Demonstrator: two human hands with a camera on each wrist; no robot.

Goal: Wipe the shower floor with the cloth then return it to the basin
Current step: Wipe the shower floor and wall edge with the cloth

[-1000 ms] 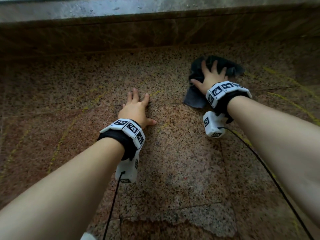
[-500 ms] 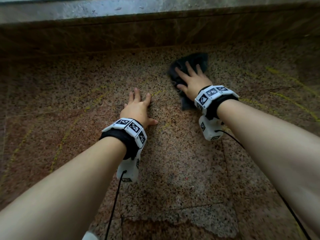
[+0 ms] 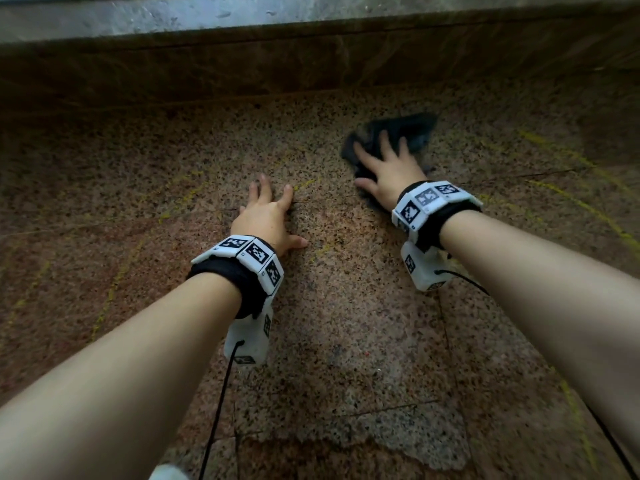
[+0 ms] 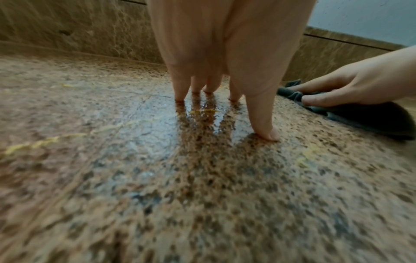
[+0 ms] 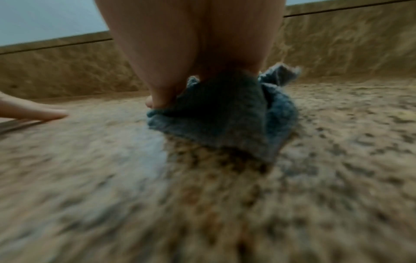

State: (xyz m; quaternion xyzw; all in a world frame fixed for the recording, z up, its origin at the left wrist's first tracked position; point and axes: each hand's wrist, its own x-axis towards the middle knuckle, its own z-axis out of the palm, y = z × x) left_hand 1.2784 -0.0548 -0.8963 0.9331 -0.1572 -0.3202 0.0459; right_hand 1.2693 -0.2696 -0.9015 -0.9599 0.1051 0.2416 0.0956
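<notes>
A dark grey cloth point(image 3: 414, 128) lies bunched on the speckled brown shower floor point(image 3: 346, 323), near the back wall. My right hand point(image 3: 377, 164) presses flat on it with fingers spread. In the right wrist view the cloth point(image 5: 225, 121) sits under the palm and is blurred. My left hand point(image 3: 280, 216) rests flat on the bare floor to the left, fingers straight, holding nothing. The left wrist view shows its fingertips point(image 4: 180, 97) on a wet, shiny patch, with the right hand point(image 4: 351, 89) on the cloth point(image 4: 364, 121) beside it. No basin is in view.
A brown stone wall base point(image 3: 311, 64) with a grey ledge point(image 3: 173, 15) above it runs across the back. Thin yellow streaks point(image 3: 571, 199) and cracks mark the floor. Black cables point(image 3: 218, 403) hang from both wrist units.
My right hand slid the cloth leftward toward the left hand, then held about there; the cloth now spreads to the right of the fingers. The left hand stayed planted.
</notes>
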